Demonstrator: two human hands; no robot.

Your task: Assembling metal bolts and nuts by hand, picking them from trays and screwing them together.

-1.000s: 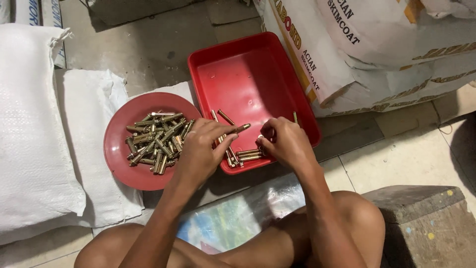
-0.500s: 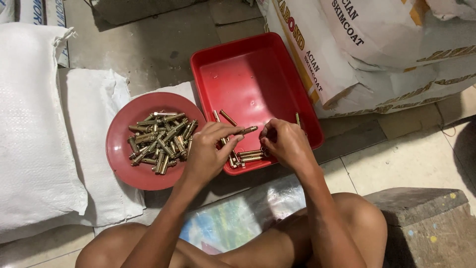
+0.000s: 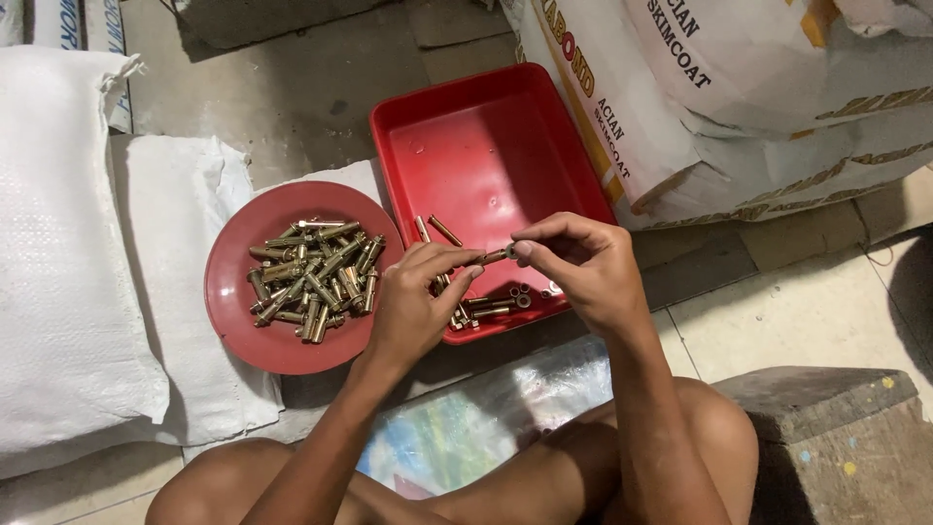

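Brass-coloured and small, a bolt [image 3: 498,256] sits pinched between my two hands above the near edge of the red tray [image 3: 486,146]. My left hand [image 3: 413,306] grips one end with thumb and fingertips closed on it, and my right hand [image 3: 583,267] closes its thumb and forefinger on the other end, so the two hands meet at the bolt, almost touching. Below them, in the near corner of the tray, lie a few loose bolts [image 3: 486,309] and what look like small nuts, though they are too small to be sure of. Two more bolts rest a little farther in, near the tray's left wall. Just left of the tray stands a round red plate [image 3: 228,292], heaped in its middle with a pile of bolts [image 3: 311,277] lying every which way. The plate rests partly on a flat white sack [image 3: 165,224], and a fuller white sack [image 3: 58,253] lies at the far left. To the right of the tray, printed white bags [image 3: 758,97] are stacked against its far right side. A shiny plastic sheet [image 3: 486,428] lies on the floor near my legs, and a grey block [image 3: 836,437] sits at the near right.
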